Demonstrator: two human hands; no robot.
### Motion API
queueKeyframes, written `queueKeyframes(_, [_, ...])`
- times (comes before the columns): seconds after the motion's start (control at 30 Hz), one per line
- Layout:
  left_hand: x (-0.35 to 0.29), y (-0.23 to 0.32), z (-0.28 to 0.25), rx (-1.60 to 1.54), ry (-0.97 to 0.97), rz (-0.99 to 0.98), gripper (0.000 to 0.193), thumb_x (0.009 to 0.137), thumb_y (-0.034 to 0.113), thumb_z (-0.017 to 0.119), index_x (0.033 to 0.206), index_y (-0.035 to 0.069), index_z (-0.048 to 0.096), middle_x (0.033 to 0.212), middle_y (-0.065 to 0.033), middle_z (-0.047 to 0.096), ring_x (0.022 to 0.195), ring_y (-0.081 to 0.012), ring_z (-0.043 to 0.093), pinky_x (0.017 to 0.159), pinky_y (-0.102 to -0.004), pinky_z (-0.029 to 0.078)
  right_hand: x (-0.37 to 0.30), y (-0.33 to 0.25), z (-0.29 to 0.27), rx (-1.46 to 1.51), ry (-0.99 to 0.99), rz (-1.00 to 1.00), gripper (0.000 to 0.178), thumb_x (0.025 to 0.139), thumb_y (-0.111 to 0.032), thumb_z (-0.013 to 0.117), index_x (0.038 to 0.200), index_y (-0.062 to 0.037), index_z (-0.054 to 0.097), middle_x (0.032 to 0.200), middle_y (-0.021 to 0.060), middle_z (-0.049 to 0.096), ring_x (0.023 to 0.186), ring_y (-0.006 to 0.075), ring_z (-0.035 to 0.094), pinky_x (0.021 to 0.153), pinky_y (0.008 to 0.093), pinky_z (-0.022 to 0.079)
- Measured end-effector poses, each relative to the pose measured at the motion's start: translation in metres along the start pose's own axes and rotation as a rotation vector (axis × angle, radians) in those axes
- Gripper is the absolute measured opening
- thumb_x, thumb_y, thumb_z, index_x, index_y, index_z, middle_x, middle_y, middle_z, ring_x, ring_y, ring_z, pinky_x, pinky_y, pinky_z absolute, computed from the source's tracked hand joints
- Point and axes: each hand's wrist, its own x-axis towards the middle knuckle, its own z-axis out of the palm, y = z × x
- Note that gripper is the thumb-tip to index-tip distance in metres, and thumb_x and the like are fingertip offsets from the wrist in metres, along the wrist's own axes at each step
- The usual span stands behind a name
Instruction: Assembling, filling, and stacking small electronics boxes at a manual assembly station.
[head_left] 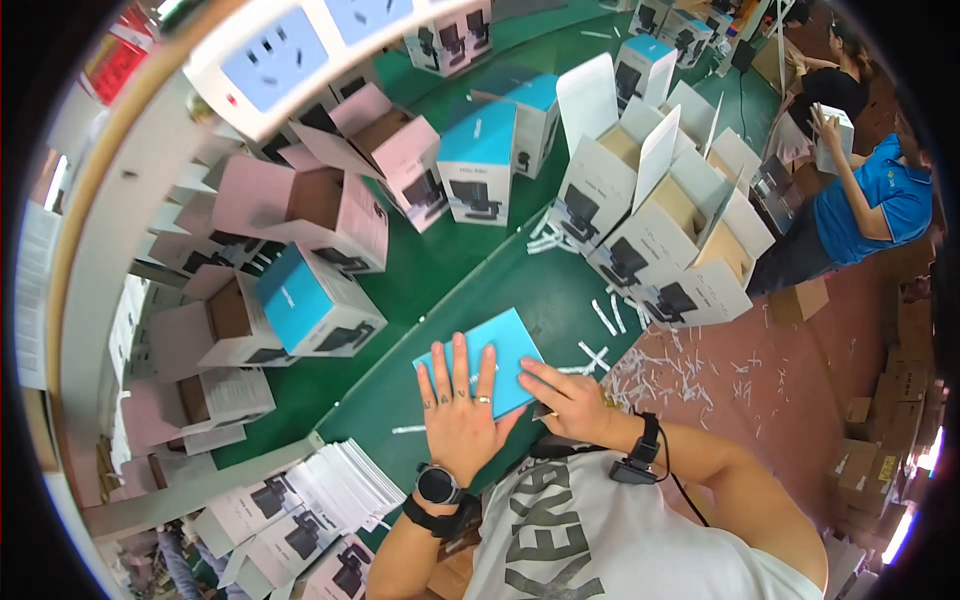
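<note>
A box with a bright blue top (508, 338) stands on the green table just in front of me. My left hand (460, 415) lies on that blue top with its fingers spread and straight. At the box's right side my right hand (570, 400) rests its fingertips on the edge, the fingers bent. Something small and dark shows below its thumb, too small to make out. Both wrists wear dark bands, and a round watch (437, 485) sits on the left one.
Open white boxes (640, 230) crowd the table's right edge; more open boxes (340, 210) and closed blue-topped ones (480, 150) stand across it. Flat cartons (335, 490) are stacked at lower left. Paper strips (660, 375) litter the floor. A person in blue (865, 205) holds a box.
</note>
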Motion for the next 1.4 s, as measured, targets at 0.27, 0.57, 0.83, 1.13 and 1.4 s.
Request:
queueKeyframes(0.27, [-0.004,-0.008,-0.003,0.048,0.0,0.055,0.096,0.091,0.061,0.069,0.164,0.009,0.034,0.17,-0.0294,0.022,0.155,-0.0553,0.019,0.123,-0.0699,0.017,0.009,0.005,-0.004,0.067,0.033,-0.102,0.063,0.076,-0.008,0.075,0.139,-0.0114,0.066,0.15,0.0072,0.061,0.073,0.0217,0.072,0.061,0.0306,0.058])
queueKeyframes(0.57, [-0.005,-0.012,-0.016,0.032,0.013,0.143,0.091,0.091,0.056,0.072,0.16,0.005,0.04,0.162,-0.0386,0.026,0.15,-0.0597,0.024,0.122,-0.0685,0.019,0.024,-0.003,-0.023,0.158,-0.031,-0.057,0.04,0.084,-0.015,0.081,0.124,-0.0157,0.076,0.136,-0.0015,0.071,0.082,0.019,0.076,0.066,0.0295,0.06])
queueKeyframes(0.83, [-0.013,-0.035,-0.039,-0.024,0.037,0.179,0.088,0.084,0.059,0.076,0.158,0.02,0.049,0.146,-0.0373,0.04,0.137,-0.0553,0.038,0.121,-0.0643,0.026,0.024,-0.002,-0.03,0.31,-0.029,-0.027,0.033,0.086,0.0,0.077,0.118,-0.0087,0.078,0.129,0.0081,0.075,0.089,0.0233,0.078,0.074,0.03,0.062])
queueKeyframes(1.13, [-0.023,-0.075,-0.041,-0.317,0.259,-0.146,0.083,0.074,0.047,0.089,0.144,0.014,0.059,0.144,-0.0327,0.045,0.134,-0.052,0.041,0.115,-0.0609,0.034,-0.085,0.015,-0.069,0.267,0.087,0.746,0.017,0.1,-0.01,0.069,0.111,0.0,0.077,0.103,0.012,0.079,0.087,0.0142,0.073,0.075,0.0293,0.057])
queueKeyframes(1.4, [0.165,-0.076,-0.013,-0.208,0.525,-0.171,0.078,0.067,0.045,0.094,0.132,0.014,0.064,0.139,-0.03,0.048,0.13,-0.0503,0.043,0.111,-0.0585,0.037,-0.145,0.025,-0.064,0.551,0.028,0.96,0.022,0.1,-0.021,0.071,0.105,-0.0003,0.078,0.082,0.006,0.075,0.069,0.0108,0.064,0.064,0.0306,0.052])
